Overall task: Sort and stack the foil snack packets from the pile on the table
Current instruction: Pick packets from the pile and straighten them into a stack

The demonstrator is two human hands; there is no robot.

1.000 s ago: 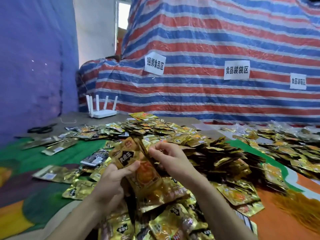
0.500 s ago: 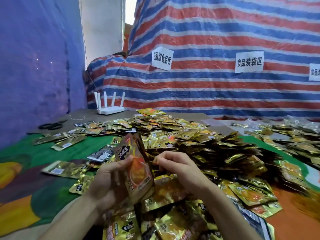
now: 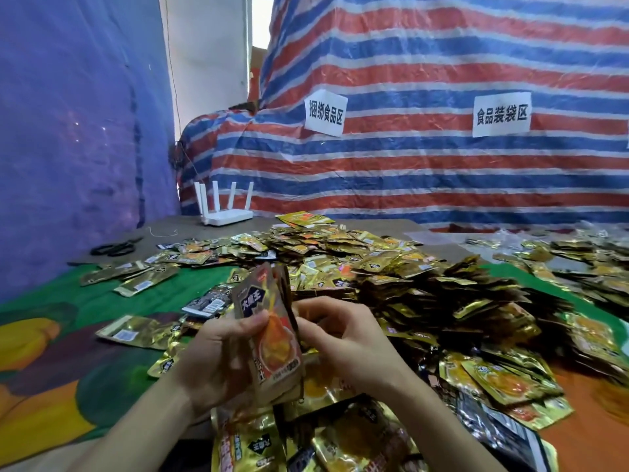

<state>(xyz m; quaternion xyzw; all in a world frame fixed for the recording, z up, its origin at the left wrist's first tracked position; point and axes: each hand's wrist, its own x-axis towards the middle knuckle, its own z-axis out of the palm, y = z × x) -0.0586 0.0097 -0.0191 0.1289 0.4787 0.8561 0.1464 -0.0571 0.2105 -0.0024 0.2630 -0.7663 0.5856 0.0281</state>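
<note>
A person's left hand grips a slim stack of foil snack packets upright above the near edge of the table, thumb laid across the printed front, apparently so the faces stay turned one way and the edges stay flush. The right hand meets the stack from the other side, its curled fingers pinching the right edge, a hold that looks suited to squaring the packets or slipping another in. The unsorted pile spreads from the table's middle toward its right edge, close enough that either hand can draw from it, and it looks far larger than what is held, so the sorting seems far from done. A few loose packets lie flat toward the left edge, apart from the pile, some with the plain back up. A white router stands near the far edge and black scissors lie toward the far left corner, both clear of the packets. Two paper signs hang on the striped tarp behind.
</note>
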